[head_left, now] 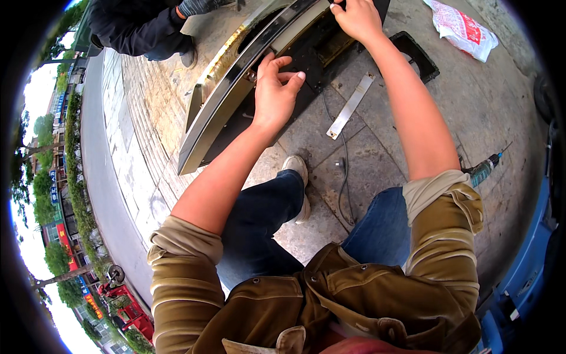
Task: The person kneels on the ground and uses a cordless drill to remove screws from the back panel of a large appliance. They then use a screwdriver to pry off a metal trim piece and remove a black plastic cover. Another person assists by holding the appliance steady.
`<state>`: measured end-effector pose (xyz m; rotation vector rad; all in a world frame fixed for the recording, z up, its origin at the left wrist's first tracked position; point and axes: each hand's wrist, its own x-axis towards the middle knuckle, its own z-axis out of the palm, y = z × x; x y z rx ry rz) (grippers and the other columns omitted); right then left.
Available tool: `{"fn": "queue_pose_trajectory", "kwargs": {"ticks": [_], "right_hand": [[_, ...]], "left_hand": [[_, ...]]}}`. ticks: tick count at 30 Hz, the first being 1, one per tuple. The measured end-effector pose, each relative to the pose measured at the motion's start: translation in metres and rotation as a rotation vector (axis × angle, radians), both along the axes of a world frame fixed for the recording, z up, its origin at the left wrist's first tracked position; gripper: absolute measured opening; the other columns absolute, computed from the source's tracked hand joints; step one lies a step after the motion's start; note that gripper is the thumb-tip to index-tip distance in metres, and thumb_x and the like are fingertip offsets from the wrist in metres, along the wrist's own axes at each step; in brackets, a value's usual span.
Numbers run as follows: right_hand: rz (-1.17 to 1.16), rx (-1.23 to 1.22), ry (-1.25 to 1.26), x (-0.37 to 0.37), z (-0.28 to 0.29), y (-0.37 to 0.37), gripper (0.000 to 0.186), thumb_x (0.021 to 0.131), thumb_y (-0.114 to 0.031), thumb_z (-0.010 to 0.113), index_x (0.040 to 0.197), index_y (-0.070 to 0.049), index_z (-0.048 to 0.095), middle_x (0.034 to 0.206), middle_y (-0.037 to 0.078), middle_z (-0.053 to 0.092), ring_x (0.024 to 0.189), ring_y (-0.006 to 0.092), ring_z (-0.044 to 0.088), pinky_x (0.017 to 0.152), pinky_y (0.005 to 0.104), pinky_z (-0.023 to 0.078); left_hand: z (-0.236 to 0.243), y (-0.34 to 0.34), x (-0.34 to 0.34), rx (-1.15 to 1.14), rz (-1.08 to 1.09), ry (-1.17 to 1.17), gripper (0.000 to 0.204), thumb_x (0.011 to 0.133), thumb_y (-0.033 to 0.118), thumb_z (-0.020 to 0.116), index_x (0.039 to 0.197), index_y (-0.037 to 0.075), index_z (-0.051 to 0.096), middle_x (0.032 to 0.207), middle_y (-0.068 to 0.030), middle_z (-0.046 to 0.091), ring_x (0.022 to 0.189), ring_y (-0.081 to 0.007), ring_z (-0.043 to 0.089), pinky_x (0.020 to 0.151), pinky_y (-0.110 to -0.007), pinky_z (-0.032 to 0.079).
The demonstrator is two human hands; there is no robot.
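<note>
A long dark frame with curved, shiny metal edges (209, 121) runs diagonally across the upper middle. My left hand (277, 94) touches its inner side, fingers bent but apart, the index tip partly hidden in the frame. My right hand (356, 17) grips the frame near its far end at the top edge; its fingertips are partly cut off. On the pavement below it lie a flat silver metal strip (351, 105), a grey cable (343, 189) and a black square tray-like piece (425, 68).
Another person in dark clothes with a grey glove (194, 7) crouches at upper left. A white-red bag (460, 29) and a teal drill (483, 170) lie at right, beside a blue object (525, 248). A road (109, 153), hedge and red three-wheeler (130, 312) are at left.
</note>
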<state>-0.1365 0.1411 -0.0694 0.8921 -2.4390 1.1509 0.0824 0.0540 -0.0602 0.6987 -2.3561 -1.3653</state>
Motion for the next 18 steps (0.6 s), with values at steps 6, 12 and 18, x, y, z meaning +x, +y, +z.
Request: {"fn": "queue_pose_trajectory", "kwargs": {"ticks": [6, 12, 18], "right_hand": [[0.015, 0.101, 0.190, -0.002, -0.006, -0.005, 0.026, 0.078, -0.023, 0.063, 0.097, -0.004, 0.060, 0.095, 0.018, 0.060, 0.092, 0.0342, 0.057, 0.081, 0.0446, 0.045], [0.132, -0.070, -0.161, -0.003, -0.004, -0.010, 0.032, 0.078, -0.015, 0.063, 0.105, 0.003, 0.060, 0.102, 0.021, 0.061, 0.097, 0.0353, 0.058, 0.086, 0.0415, 0.046], [0.358, -0.465, -0.503, -0.027, -0.033, -0.021, 0.036, 0.078, 0.001, 0.057, 0.114, 0.004, 0.058, 0.113, 0.019, 0.062, 0.109, 0.0270, 0.057, 0.090, 0.0341, 0.045]], "left_hand": [[0.000, -0.012, -0.009, 0.006, -0.042, -0.154, 0.061, 0.083, 0.018, 0.068, 0.133, -0.001, 0.039, 0.129, -0.0121, 0.047, 0.085, -0.0118, 0.058, 0.067, -0.025, 0.049], [0.008, -0.020, -0.007, 0.286, -0.072, -0.115, 0.061, 0.084, 0.015, 0.067, 0.136, 0.002, 0.038, 0.126, -0.0116, 0.052, 0.095, -0.0121, 0.058, 0.077, -0.026, 0.048], [0.008, -0.015, -0.003, 0.422, -0.056, -0.014, 0.061, 0.086, 0.011, 0.064, 0.139, 0.006, 0.035, 0.131, -0.0136, 0.048, 0.110, -0.0149, 0.053, 0.089, -0.030, 0.044]]}}
